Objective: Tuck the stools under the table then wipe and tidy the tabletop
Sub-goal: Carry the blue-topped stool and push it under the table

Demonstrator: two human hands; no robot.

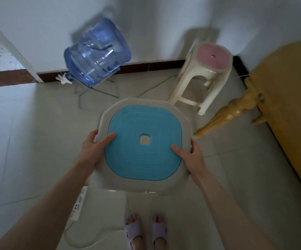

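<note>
Your left hand [94,146] and right hand [191,156] both grip blue-topped stool [143,141] seat edges, thumbs on top; pink-topped stool [205,69] near wooden table [287,98].

Pale tiled floor [28,141], white walls [155,24] (dark skirting), tilted blue water jug [99,51], dim light.

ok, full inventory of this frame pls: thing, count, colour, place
blue-seat stool: 1, grey with blue seat, centre, held by both hands
pink-seat stool: 1, cream with pink seat, on floor near wall, right of centre
water jug: 1, clear blue, tilted on wire stand by wall
table: 1, yellow wood, right edge, carved leg showing
power strip: 1, white, on floor, lower left of held stool
slippers: 2, lilac, bottom centre, on feet
left hand: 1, gripping stool's left rim
right hand: 1, gripping stool's right rim
</note>
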